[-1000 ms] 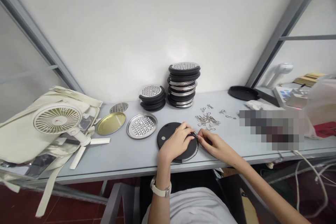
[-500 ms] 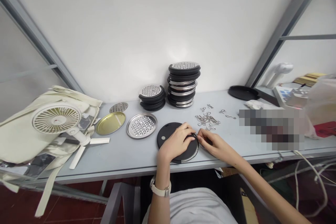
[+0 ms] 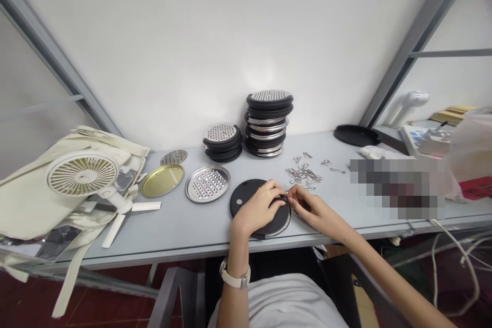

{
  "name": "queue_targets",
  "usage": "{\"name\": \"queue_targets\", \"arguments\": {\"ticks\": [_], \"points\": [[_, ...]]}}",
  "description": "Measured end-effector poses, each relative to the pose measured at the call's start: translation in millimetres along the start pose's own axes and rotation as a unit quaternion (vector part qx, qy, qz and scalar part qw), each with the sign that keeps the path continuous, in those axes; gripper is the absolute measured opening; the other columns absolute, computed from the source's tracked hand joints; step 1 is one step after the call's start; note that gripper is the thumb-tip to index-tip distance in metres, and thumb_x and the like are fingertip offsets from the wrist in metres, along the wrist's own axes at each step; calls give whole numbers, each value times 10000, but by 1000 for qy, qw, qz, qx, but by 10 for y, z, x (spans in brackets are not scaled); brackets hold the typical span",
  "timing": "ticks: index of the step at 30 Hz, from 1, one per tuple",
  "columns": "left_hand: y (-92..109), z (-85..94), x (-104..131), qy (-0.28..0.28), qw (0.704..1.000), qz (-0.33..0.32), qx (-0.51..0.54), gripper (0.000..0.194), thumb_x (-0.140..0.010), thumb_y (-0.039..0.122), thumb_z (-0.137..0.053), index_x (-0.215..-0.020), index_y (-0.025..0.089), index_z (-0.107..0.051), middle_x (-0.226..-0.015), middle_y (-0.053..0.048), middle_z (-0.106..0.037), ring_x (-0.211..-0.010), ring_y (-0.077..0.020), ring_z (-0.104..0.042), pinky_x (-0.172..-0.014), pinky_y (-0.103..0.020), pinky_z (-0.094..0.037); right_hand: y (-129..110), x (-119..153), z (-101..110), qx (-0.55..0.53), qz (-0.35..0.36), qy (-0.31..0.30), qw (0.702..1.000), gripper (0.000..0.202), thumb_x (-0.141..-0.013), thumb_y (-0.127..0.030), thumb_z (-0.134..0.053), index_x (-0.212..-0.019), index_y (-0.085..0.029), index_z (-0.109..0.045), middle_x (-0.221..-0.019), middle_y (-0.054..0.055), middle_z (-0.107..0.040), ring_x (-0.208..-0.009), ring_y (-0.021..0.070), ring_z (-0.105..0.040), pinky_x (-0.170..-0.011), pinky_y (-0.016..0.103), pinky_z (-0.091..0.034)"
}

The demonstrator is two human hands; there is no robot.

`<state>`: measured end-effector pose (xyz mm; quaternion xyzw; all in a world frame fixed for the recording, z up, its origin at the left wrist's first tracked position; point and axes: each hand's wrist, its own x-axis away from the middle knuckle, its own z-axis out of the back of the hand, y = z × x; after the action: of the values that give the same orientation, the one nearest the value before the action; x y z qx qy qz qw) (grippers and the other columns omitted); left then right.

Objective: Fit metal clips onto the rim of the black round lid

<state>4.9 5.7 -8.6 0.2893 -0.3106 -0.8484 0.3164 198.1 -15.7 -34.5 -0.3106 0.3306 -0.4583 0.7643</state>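
Head view. Low in the centre of the frame I see the round black plastic disc with a shiny metal rim [image 3: 246,200] lying flat near the front edge of the long pale grey workbench [image 3: 184,225]. My left hand [image 3: 258,209] lies on top of the disc, fingers curled onto its right-hand rim. My right hand [image 3: 313,208] meets it at that same rim, fingertips pinched together on a small metal wire clip [image 3: 286,196]; the clip is too small for me to make out how it sits. Just above the hands lies a loose heap of small wire clips [image 3: 305,175]. Left of the disc rest a perforated round steel plate [image 3: 207,183] and a round gold-coloured metal lid [image 3: 162,180]. Behind, against the white wall, stand a tall stack of black-and-steel discs [image 3: 269,123] and a shorter one [image 3: 223,142]. At the far left a cream desk fan [image 3: 82,172] rests on a cream canvas bag [image 3: 31,205].
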Motion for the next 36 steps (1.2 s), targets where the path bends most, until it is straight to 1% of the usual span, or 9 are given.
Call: {"name": "queue_targets", "arguments": {"ticks": [7,11,16,19,22,26,31,34,36], "points": [[12,7,1,-1,1000,-2,-1,203,-910,153,-457,-1040,183,-611,-1060,-52,-556,-986,-170,-560,-940,-299,-428,1,5,3,-2,-4,-3,1000,155,-968,-347,-385,-899,-225,-449,-698,-39,-452,-622,137,-432,-605,257,-372],[14,8,2,0,1000,3,-4,224,-911,151,-444,-1064,186,-604,-1071,-54,-555,-997,-173,-559,-944,-304,-430,15,9,-8,-9,-8,-2,1000,148,-967,-353,-384,-890,-231,-413,-692,-44,-448,-609,135,-431,-592,254,-367],[8,1,9,0,1000,6,-6,243,-913,159,-447,-1102,199,-595,-1098,-54,-552,-1021,-180,-555,-963,-322,-426,-11,2,-18,-17,-9,11,1000,131,-962,-350,-392,-1016,-239,-349,-641,-67,-412,-562,132,-395,-568,253,-364],[9,1,8,0,1000,11,-6,238,-912,163,-452,-1098,206,-595,-1103,-54,-552,-1026,-183,-554,-963,-327,-427,-21,2,-17,-11,-8,9,1000,162,-961,-348,-390,-1071,-233,-356,-630,-63,-420,-558,132,-397,-556,253,-371],[19,4,5,0,1000,12,-4,231,-913,164,-451,-1087,202,-598,-1093,-55,-553,-1017,-181,-558,-957,-321,-429,-17,3,-15,-4,-6,8,1000,137,-959,-345,-391,-1034,-231,-375,-646,-51,-449,-568,132,-413,-560,257,-383],[30,8,4,0,1000,13,-2,230,-911,162,-455,-1083,202,-601,-1089,-55,-552,-1014,-180,-556,-958,-316,-425,-18,1,-14,-12,-1,16,1000,143,-956,-348,-399,-1035,-238,-352,-680,-47,-462,-588,137,-440,-584,267,-403],[20,10,2,-1,1000,11,-2,223,-913,167,-458,-1080,197,-603,-1085,-56,-552,-1012,-182,-554,-957,-319,-424,-16,-7,-8,-30,8,23,999,150,-945,-360,-424,-1000,-239,-354,-762,-22,-492,-641,143,-481,-625,280,-431],[18,9,3,1,1000,7,-5,219,-917,171,-454,-1079,189,-600,-1083,-60,-554,-1003,-181,-554,-951,-318,-425,-5,-9,-8,-31,9,35,999,153,-940,-364,-439,-953,-238,-354,-783,-12,-488,-671,148,-484,-649,285,-433],[21,6,3,1,1000,7,-7,218,-918,173,-451,-1079,187,-597,-1081,-61,-555,-1000,-180,-555,-946,-316,-427,4,-8,-10,-22,4,44,999,162,-938,-365,-445,-896,-237,-356,-756,-19,-467,-654,144,-463,-632,278,-420]]}}
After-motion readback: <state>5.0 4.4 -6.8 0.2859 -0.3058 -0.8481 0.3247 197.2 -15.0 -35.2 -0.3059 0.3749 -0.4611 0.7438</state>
